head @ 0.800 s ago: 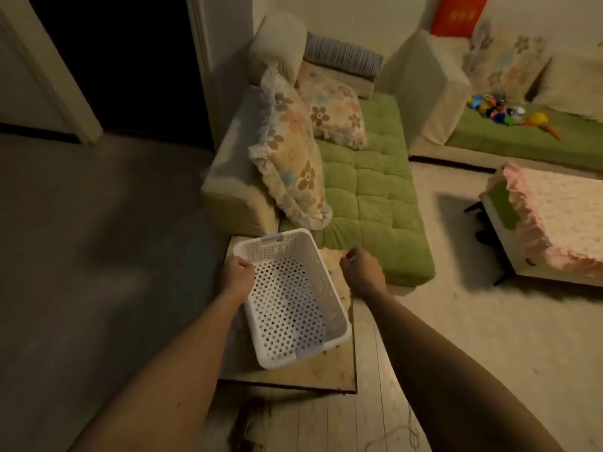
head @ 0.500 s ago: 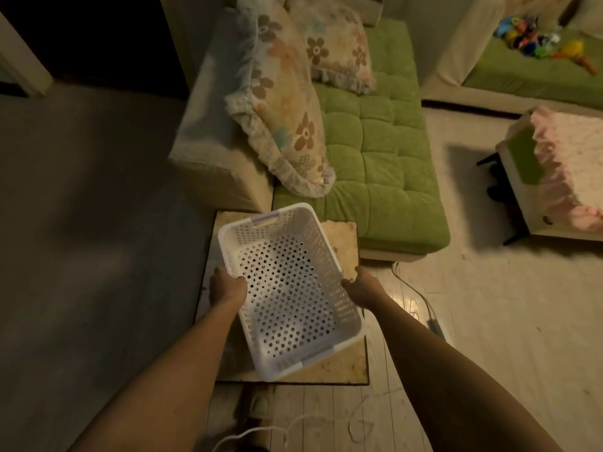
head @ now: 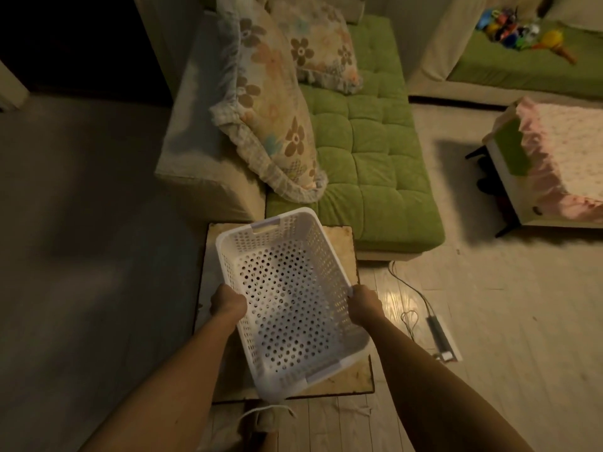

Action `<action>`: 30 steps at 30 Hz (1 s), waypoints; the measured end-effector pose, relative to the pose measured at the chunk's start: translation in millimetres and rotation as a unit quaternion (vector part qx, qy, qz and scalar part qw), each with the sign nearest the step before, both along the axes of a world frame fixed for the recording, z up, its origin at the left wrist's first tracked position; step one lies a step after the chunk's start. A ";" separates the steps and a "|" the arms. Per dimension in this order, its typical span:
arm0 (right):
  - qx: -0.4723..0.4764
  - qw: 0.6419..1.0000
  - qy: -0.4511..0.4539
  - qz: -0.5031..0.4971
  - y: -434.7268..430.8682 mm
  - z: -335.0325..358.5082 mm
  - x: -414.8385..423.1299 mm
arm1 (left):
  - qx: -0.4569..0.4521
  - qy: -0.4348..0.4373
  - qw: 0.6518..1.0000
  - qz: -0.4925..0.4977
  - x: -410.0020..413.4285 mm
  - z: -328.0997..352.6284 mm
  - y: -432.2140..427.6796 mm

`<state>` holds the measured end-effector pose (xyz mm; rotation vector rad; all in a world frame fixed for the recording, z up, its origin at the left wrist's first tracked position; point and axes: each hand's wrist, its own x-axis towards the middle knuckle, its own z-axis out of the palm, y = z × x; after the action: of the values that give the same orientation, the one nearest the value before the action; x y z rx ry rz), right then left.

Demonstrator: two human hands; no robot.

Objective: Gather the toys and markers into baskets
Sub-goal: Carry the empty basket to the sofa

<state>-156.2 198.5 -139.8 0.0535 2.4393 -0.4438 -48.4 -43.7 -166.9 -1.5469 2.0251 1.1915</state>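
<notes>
Far left we see dark floor and a black doorway, no detail readable. Our left hand (head: 227, 303) is closed on the left long rim of the white perforated basket (head: 290, 301); its fingers are hidden by the wall. The basket is empty, tilted, above a worn low counter (head: 342, 246) beside the green sofa (head: 365, 138); we cannot tell whether it touches the counter. Two floral pillows (head: 270, 102) lean on the sofa. Our right hand (head: 366, 305) grips the right rim, fingertips hidden too. A power strip (head: 440, 337) and cord lie on the floor to the right. A pink frilled piece (head: 561, 158) is cut off at the edge. The toys (head: 515, 27) sit top right on another green cushion, well apart from the basket, too small to identify; any markers are not discernible.
</notes>
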 end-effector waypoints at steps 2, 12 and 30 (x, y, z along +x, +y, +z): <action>-0.001 1.000 0.001 -0.015 5.2 21.3 -0.2 | -0.002 0.015 1.000 -0.013 -7.9 19.5 0.8; 0.042 0.995 0.087 -0.028 28.8 153.3 1.4 | -0.019 0.070 0.993 -0.090 -48.8 148.3 12.0; 0.002 0.967 0.133 -0.217 155.0 260.9 19.3 | 0.213 0.246 0.924 -0.201 -121.4 271.8 147.7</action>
<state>-136.8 353.5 121.0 0.5728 2.6911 -0.6726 -169.8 104.0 104.9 -0.6263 2.0276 1.8066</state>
